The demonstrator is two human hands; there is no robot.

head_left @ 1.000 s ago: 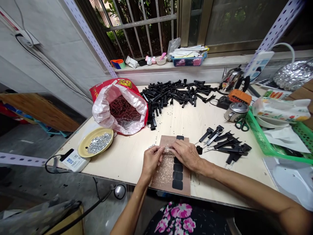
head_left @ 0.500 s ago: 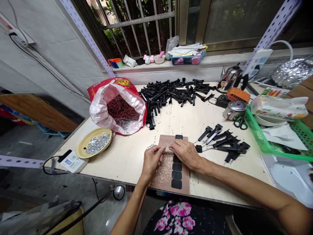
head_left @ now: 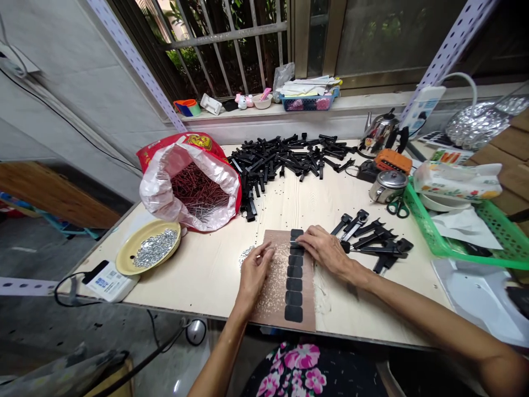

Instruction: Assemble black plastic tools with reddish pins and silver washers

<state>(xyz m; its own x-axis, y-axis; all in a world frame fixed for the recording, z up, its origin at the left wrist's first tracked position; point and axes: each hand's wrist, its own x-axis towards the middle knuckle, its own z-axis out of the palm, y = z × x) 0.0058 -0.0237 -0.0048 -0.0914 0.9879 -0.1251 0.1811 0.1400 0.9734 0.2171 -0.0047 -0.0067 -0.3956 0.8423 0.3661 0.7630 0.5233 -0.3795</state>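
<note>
My right hand (head_left: 324,249) pinches a thin metal rod with a black plastic end (head_left: 345,246), which sticks out behind the hand. Its tip lies over the black square pads (head_left: 293,284), set in a column on a brown board (head_left: 308,320). Above the board's left side, my left hand (head_left: 254,273) is loosely curled, thumb and index finger slightly apart, with nothing visible in it. Pale flecks cover the board between the hands. Small silver pieces (head_left: 245,255) lie beside the left fingers. More black parts with metal rods (head_left: 376,240) lie right of my right hand.
A red bag (head_left: 165,149) of reddish-brown metal pins and a yellow dish (head_left: 124,256) of silver pieces stand left. Black plastic parts (head_left: 285,154) are heaped at the back. Scissors (head_left: 398,208), a lidded metal pot (head_left: 388,187) and a green basket (head_left: 417,220) stand right.
My hands have moved apart: the right has drawn rightward with the black-ended rod, and the left has come off the rod's tip. The camera view has shifted slightly.
</note>
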